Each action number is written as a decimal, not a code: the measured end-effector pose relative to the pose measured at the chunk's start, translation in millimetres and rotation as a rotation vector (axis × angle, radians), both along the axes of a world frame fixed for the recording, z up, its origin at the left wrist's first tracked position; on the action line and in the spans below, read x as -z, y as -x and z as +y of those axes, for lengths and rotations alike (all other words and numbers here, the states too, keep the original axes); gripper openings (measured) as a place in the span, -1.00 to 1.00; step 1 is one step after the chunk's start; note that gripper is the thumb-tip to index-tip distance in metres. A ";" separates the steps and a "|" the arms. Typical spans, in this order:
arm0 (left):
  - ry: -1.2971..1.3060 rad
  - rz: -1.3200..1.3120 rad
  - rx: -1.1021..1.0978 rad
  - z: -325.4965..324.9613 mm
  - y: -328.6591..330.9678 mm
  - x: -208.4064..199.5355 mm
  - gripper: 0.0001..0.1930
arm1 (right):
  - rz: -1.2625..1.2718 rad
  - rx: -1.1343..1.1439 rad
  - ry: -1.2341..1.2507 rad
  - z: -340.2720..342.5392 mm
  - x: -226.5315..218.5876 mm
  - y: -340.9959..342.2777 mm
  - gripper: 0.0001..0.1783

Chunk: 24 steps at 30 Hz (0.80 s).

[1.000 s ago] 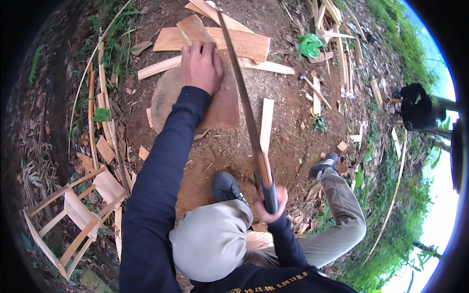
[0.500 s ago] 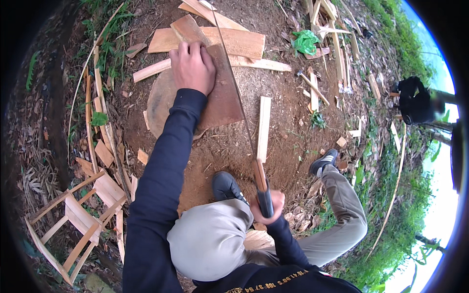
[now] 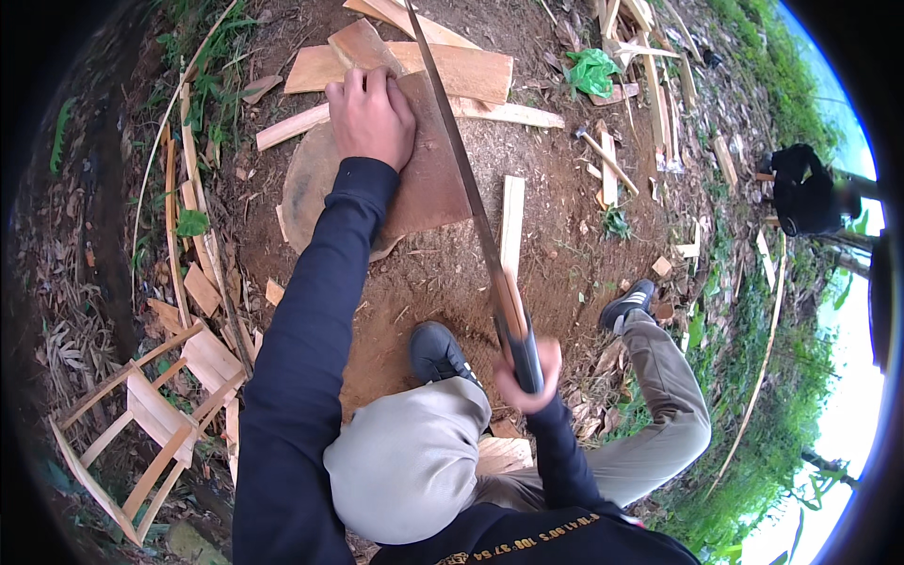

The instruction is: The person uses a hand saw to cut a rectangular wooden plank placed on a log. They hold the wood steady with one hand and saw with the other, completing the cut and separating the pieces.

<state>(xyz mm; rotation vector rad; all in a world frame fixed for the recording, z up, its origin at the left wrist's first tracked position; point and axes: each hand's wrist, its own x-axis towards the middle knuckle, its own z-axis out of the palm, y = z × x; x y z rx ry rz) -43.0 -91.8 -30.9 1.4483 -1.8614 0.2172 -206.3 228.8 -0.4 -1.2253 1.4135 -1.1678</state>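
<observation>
"on the tree stump [image 3: 315, 188], what's the left hand [image 3: 372, 118] doing with that reddish-brown board [image 3: 435, 169]?"

"it's laid on the board's left side, fingers bent. i can't tell whether they hook round the edge."

"and the right hand [image 3: 550, 369]?"

"wrapped around the dark end of the handle [image 3: 509, 306] of a long blade [image 3: 460, 155]. the blade runs along the board's right side; i can't tell if the two touch."

"how would you do this well?"

"i'd bear down evenly with the left palm so the board can't rock, fingertips well back from the blade's line. i'd sight along the edge, and make any stroke light and steady rather than forced."

"anything else to mind?"

"the knee [image 3: 405, 461] and the shoe [image 3: 436, 350] are on the handle's side, so i'd angle the blade away from both."
</observation>
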 end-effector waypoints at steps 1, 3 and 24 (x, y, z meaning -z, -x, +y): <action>0.008 0.017 -0.014 -2.3 1.4 0.8 -0.85 | 0.013 0.013 0.002 -30.8 -5.9 -5.5 -0.79; -0.006 0.011 -0.016 -2.4 2.7 -2.4 -0.85 | 0.142 0.020 0.046 -60.9 2.8 -7.7 -0.74; 0.000 0.039 -0.028 -2.7 4.4 -3.3 -0.84 | -0.062 0.062 -0.066 -45.0 -8.1 -13.8 -0.69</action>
